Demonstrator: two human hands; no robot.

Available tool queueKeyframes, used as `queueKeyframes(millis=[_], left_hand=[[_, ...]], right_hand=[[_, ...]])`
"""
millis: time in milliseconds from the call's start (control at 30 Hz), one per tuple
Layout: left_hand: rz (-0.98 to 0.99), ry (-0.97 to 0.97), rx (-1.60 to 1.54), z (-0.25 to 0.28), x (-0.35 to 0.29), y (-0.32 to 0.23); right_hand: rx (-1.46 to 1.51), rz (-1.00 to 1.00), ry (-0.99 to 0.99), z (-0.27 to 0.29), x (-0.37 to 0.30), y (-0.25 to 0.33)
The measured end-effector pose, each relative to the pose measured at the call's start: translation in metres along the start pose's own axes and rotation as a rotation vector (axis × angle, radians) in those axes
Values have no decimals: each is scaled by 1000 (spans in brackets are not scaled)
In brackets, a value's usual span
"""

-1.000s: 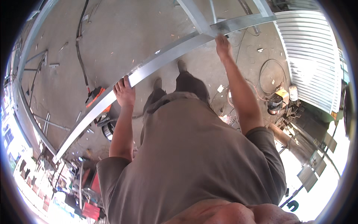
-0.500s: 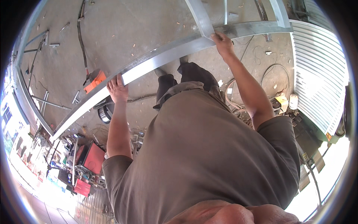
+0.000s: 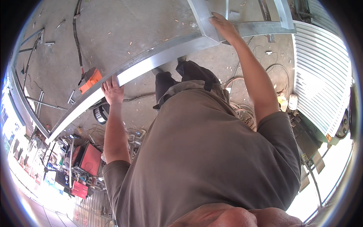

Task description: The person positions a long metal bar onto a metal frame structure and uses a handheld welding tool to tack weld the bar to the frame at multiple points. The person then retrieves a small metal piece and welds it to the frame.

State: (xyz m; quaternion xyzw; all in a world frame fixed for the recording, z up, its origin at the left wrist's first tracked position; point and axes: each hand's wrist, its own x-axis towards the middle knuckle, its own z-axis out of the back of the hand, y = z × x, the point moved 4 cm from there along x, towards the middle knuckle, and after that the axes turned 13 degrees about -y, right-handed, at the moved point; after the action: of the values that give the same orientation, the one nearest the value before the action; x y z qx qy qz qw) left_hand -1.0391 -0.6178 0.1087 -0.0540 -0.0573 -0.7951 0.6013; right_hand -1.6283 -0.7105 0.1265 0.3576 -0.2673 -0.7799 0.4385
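Observation:
A long silver metal tube (image 3: 151, 60), part of a welded-looking frame, runs from the lower left to the upper right in front of me. My left hand (image 3: 112, 90) grips it left of centre, fingers bent over its upper edge. My right hand (image 3: 224, 27) is at the corner where a crosspiece (image 3: 200, 19) joins the tube. Its fingers stretch out flat over the crosspiece's side, holding nothing; whether they touch the metal I cannot tell.
An orange-and-black tool or box (image 3: 90, 79) lies on the floor beyond the tube, near a dark cable (image 3: 76, 41). A wire spool (image 3: 100, 114) is by my left forearm. Corrugated sheets (image 3: 321, 75) stand at the right, near coiled hoses (image 3: 242, 111). Red equipment (image 3: 90, 159) sits lower left.
My right hand has let go of the tube at the joint and moved up and slightly left, its fingers straightening. My left hand keeps its hold, appearing slightly further left and lower.

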Motion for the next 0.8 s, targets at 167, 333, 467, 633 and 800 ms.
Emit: queueKeyframes(millis=[167, 333, 467, 633, 800], left_hand=[[0, 4, 29, 0, 0, 2], [20, 28, -2, -1, -1, 2], [22, 47, -8, -1, -2, 3], [38, 141, 42, 3, -1, 1], [-19, -45, 7, 20, 8, -4]], right_hand=[[-225, 95, 42, -27, 3, 0], [-259, 189, -9, -33, 2, -10], [-291, 224, -8, -35, 5, -14], [-416, 277, -22, -38, 8, -20], [-371, 315, -78, -37, 1, -11]])
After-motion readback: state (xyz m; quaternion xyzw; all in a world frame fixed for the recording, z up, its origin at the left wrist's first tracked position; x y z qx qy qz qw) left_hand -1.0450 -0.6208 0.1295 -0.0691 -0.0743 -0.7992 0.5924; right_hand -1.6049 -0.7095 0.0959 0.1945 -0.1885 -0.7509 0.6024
